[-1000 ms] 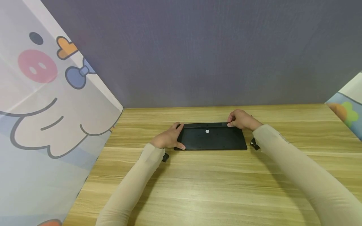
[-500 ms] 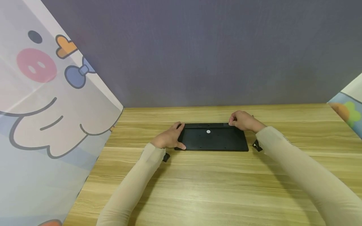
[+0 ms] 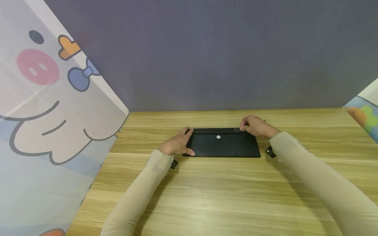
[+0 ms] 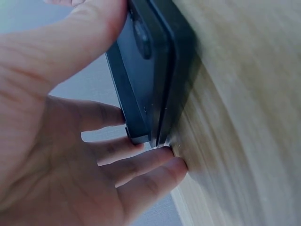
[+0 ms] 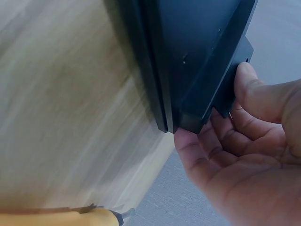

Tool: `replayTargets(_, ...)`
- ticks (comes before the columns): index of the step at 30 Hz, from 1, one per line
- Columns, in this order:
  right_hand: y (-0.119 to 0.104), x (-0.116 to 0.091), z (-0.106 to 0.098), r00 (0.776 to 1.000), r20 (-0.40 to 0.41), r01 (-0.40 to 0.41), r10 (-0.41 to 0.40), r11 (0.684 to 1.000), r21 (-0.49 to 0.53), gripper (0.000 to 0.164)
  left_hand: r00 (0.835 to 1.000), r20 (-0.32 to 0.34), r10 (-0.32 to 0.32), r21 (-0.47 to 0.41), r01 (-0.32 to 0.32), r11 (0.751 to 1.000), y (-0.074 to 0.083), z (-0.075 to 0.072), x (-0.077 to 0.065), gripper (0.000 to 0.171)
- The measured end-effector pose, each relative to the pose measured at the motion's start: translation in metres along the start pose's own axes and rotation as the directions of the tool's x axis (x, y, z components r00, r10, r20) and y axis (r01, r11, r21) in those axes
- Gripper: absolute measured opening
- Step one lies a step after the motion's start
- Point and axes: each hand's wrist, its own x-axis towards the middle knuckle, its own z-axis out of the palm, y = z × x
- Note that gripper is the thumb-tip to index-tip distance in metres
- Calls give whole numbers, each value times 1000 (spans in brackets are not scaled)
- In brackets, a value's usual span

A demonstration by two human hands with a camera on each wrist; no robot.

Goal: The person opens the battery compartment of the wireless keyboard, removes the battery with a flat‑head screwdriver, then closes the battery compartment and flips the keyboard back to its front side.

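A black keyboard [image 3: 224, 144] lies upside down on the wooden table, its smooth underside up with a small round white sticker. My left hand [image 3: 178, 143] holds its left end, thumb at the near edge and fingers spread over the far corner. In the left wrist view those fingertips [image 4: 176, 167] reach down to the tabletop beside the keyboard's edge. My right hand [image 3: 254, 126] is at the far right corner. There its thumb and curled fingers pinch a black flip-out foot [image 5: 231, 89] that sticks out from the raised back strip of the keyboard.
The wooden table [image 3: 200, 193] meets a grey panel [image 3: 206, 59] behind the keyboard. A cartoon-printed sheet [image 3: 53, 131] borders the left side. In the right wrist view, a yellow thing with a dark collar and pale tip [image 5: 61, 219] shows at the lower left.
Keyboard and hands sit slightly farther right in the head view, along with a small shift of the whole view. Both hands keep their places on the keyboard.
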Motion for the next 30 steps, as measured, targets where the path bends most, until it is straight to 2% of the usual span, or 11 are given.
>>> replayTargets(5, 2, 0, -2, 1000, -6, 4, -3, 1000, 10, 11, 1000, 1, 0, 4, 0, 1000, 2, -2, -1, 108)
replayTargets(10, 1, -1, -3, 999, -46, 28, -27, 999, 24, 13, 1000, -3, 2, 7, -2, 1000, 2, -3, -1, 108)
replayTargets(21, -1, 5, -7, 976, -209, 77, -58, 994, 84, 10, 1000, 2, -11, 12, 11, 1000, 3, -3, -2, 109)
replayTargets(25, -3, 10, -10, 979, -201, 58, -42, 995, 77, 10, 1000, 3, -13, 10, 13, 1000, 3, -2, -2, 108)
replayTargets(30, -1, 16, -11, 990, -138, 18, -10, 998, 57, 12, 1000, -3, -8, 7, 8, 1000, 2, -1, -3, 108)
